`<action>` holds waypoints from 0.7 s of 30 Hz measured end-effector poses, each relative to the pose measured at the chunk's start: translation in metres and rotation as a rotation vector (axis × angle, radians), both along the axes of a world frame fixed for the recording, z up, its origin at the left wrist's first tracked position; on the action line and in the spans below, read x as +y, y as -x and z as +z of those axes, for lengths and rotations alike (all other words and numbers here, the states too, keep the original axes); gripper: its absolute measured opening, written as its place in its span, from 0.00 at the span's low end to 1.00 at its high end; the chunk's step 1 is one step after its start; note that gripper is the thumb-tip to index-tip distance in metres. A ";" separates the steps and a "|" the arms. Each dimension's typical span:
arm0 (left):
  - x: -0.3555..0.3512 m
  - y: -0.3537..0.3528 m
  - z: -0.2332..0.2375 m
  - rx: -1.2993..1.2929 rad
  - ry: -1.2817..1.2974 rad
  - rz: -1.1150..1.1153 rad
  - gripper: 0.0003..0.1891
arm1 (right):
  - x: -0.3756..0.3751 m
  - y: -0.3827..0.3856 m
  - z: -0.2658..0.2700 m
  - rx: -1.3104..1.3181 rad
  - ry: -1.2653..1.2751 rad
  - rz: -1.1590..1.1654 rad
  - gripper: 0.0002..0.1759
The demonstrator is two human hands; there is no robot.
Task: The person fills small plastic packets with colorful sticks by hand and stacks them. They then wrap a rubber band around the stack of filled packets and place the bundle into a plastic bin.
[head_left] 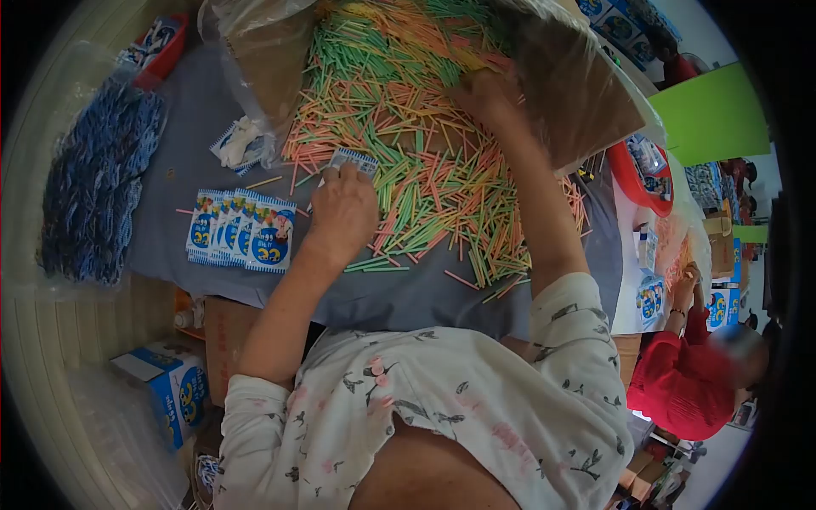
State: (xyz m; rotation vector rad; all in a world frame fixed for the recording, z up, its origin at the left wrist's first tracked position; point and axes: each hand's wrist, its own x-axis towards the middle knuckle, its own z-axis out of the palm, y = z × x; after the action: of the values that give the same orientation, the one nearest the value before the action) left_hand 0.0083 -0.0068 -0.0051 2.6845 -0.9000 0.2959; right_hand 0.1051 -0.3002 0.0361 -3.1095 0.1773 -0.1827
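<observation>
Loose candy sticks (425, 208) in green, pink, yellow and orange spill from a plastic-lined cardboard box (586, 110) onto the cloth-covered table. My left hand (344, 211) is at the near left edge of the pile, its fingers curled over a small blue-and-white packet (354, 159). Deeper in the heap, towards the box, is my right hand (491, 95); its fingertips point down among the sticks and are mostly hidden. Left of my left hand, several printed packets (242, 229) lie fanned in an overlapping row.
A crumpled white item on a packet (240, 144) lies beside the box. Further left are a large bundle of blue packets (102, 178) in clear plastic and a red basket (161, 53). Another red basket (639, 177) stands at right. A person in red (680, 374) works at the neighbouring table.
</observation>
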 end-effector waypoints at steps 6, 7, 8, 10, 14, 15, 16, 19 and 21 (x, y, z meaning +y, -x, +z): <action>0.000 0.008 0.002 -0.035 -0.042 -0.039 0.09 | 0.013 -0.015 0.000 0.073 -0.052 -0.181 0.22; 0.001 0.008 0.001 -0.026 -0.041 -0.034 0.09 | 0.003 -0.016 -0.006 0.082 -0.050 -0.175 0.22; 0.001 0.009 -0.001 -0.044 -0.056 -0.034 0.08 | -0.010 -0.016 -0.011 -0.029 -0.025 -0.106 0.21; -0.002 0.011 -0.003 -0.050 -0.065 -0.044 0.08 | -0.018 -0.008 -0.005 -0.129 0.006 -0.046 0.19; -0.008 0.015 -0.005 -0.125 -0.206 -0.007 0.07 | -0.041 0.013 0.027 0.097 -0.038 0.005 0.17; -0.008 0.014 -0.007 -0.163 -0.212 0.007 0.07 | -0.049 0.016 0.029 0.087 0.053 0.075 0.18; -0.009 0.014 -0.008 -0.158 -0.203 0.003 0.07 | -0.054 0.018 0.029 0.093 0.061 0.071 0.18; -0.009 0.014 -0.009 -0.196 -0.165 0.011 0.06 | -0.056 0.032 0.029 0.179 -0.013 0.059 0.21; -0.007 0.012 -0.011 -0.249 -0.095 0.017 0.06 | -0.039 0.054 0.025 -0.012 0.366 0.286 0.31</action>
State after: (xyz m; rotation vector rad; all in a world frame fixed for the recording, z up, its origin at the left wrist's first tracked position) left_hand -0.0040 -0.0139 -0.0166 2.7858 -0.9834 0.6171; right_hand 0.0516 -0.3395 0.0608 -3.4408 -0.3401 -0.2514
